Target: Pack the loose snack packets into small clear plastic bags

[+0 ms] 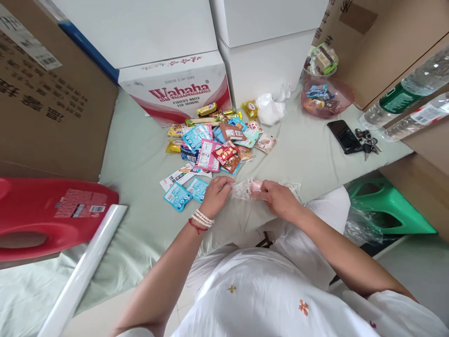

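My left hand (216, 194), with white beads and a red string at the wrist, pinches one end of a clear plastic bag (241, 189) near the table's front edge. At the bag's other side my right hand (278, 199) is closed on a small pink packet (256, 186), which seems to lie in or against the plastic. More clear film shows past the right hand. Just beyond the hands lies a heap of wrapped snacks (209, 153). Two blue packets, one of them a blue snack packet (178, 196), lie by my left hand.
A Wahaha water carton (178, 86) stands behind the snacks, beside a crumpled white plastic bag (271, 108). To the right are a pink bowl (328, 100), a phone (344, 136), keys (368, 142) and water bottles (403, 96). A red jug (52, 210) and white roll (84, 267) lie left.
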A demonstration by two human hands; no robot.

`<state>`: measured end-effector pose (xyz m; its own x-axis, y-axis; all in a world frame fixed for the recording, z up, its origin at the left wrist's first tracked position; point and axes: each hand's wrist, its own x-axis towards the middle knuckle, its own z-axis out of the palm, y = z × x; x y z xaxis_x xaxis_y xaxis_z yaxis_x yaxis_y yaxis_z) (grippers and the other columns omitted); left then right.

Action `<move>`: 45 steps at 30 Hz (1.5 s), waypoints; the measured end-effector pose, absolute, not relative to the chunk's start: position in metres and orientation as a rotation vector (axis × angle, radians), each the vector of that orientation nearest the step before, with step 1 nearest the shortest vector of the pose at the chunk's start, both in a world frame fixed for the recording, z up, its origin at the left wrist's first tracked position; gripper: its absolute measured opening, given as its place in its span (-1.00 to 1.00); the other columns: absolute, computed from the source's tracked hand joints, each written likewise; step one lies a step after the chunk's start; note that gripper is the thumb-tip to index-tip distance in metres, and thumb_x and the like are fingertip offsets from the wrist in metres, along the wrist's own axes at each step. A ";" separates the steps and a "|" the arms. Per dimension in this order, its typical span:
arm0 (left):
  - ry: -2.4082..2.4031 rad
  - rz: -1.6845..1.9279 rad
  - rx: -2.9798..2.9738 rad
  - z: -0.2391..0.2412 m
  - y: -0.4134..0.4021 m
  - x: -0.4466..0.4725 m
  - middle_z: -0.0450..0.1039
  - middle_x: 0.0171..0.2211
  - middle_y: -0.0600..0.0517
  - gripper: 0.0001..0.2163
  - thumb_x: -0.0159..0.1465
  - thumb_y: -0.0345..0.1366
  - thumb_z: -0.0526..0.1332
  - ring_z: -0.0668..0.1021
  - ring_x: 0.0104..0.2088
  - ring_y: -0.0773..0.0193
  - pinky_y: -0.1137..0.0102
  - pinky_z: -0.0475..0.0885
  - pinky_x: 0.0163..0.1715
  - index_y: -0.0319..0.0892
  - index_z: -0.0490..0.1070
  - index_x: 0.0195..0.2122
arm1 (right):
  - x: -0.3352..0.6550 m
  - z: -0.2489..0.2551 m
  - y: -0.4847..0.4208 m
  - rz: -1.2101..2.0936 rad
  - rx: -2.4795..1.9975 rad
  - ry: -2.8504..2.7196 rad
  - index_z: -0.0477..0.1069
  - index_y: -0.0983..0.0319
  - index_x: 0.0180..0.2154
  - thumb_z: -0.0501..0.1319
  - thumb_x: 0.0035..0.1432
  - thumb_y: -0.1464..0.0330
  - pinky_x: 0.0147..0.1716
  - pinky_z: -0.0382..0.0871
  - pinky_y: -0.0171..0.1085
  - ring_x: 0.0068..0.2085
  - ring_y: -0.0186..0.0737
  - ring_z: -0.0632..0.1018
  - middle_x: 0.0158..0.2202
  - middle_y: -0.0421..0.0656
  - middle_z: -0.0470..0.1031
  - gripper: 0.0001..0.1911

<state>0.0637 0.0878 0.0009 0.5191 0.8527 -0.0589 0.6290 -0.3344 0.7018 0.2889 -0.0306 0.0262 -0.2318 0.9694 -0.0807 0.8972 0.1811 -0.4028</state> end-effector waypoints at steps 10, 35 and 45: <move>1.074 0.608 1.410 0.027 0.062 0.106 0.37 -0.56 0.17 -0.82 0.19 -0.15 0.28 0.39 -0.55 0.36 0.46 0.27 -0.48 -0.15 0.39 -0.35 | 0.291 0.013 -0.027 0.537 -1.649 -2.221 0.60 0.12 -0.03 0.06 0.42 0.43 -0.30 0.18 -0.29 -0.21 -0.18 0.37 -0.25 -0.11 0.42 -0.66; 1.328 0.450 2.344 0.008 0.030 0.140 0.39 -0.18 -0.10 -0.77 0.37 -0.24 0.22 0.40 -0.09 0.02 0.21 0.41 -0.12 0.04 0.63 -0.03 | 0.362 0.029 -0.057 0.249 -1.680 -1.676 0.61 0.12 -0.10 0.13 0.34 0.44 -0.15 0.48 -0.18 -0.15 -0.16 0.58 -0.20 -0.12 0.57 -0.72; 1.156 0.735 2.332 -0.007 0.028 0.144 0.28 0.24 -0.23 -0.53 0.36 -0.35 0.15 0.34 0.27 -0.04 0.02 0.33 0.22 -0.10 0.35 0.30 | 0.333 0.025 -0.105 0.475 -1.913 -0.994 0.53 0.17 -0.03 0.32 0.20 0.05 -0.42 0.35 -0.27 -0.44 -0.28 0.43 -0.20 -0.12 0.59 -0.58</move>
<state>0.1441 0.0278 -0.0071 0.5110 0.8174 0.2659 0.5873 -0.5579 0.5864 0.3330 -0.1055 0.0248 0.6030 0.7951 0.0645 0.4492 -0.2716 -0.8511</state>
